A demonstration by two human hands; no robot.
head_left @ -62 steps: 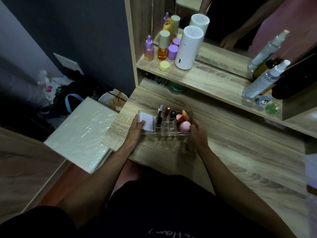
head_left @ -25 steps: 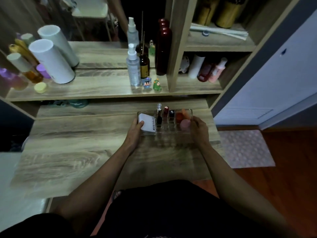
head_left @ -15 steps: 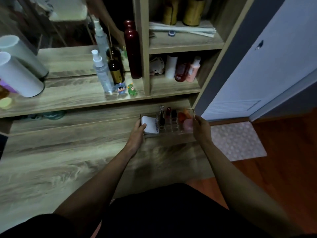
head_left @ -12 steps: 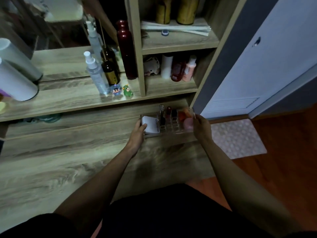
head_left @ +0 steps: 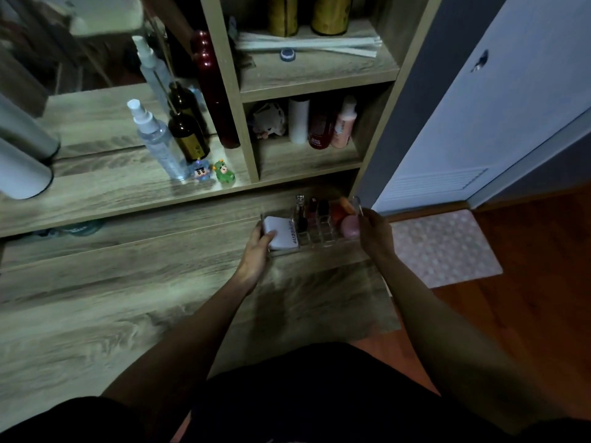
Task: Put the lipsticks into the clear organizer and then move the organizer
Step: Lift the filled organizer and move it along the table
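Observation:
The clear organizer (head_left: 319,239) is at the far right end of the wooden desk (head_left: 134,282), close under the lower shelf. Three lipsticks (head_left: 311,211) stand upright in its middle slots. A white compact (head_left: 283,236) fills its left compartment, and pink and orange sponges (head_left: 347,220) fill its right one. My left hand (head_left: 256,251) grips the organizer's left end. My right hand (head_left: 372,233) grips its right end. Whether the organizer rests on the desk or hangs just above it is unclear.
A shelf (head_left: 128,190) above the desk carries a spray bottle (head_left: 156,142), a dark bottle (head_left: 188,135), two small figurines (head_left: 212,170) and a white cylinder (head_left: 19,171). A cubby (head_left: 307,155) holds more bottles. Right of the desk edge lie a pink mat (head_left: 447,247) and a white door (head_left: 499,100).
Both hands have carried the organizer from the desk's left part to its right end, near the cubby shelves. My view has swung right with it.

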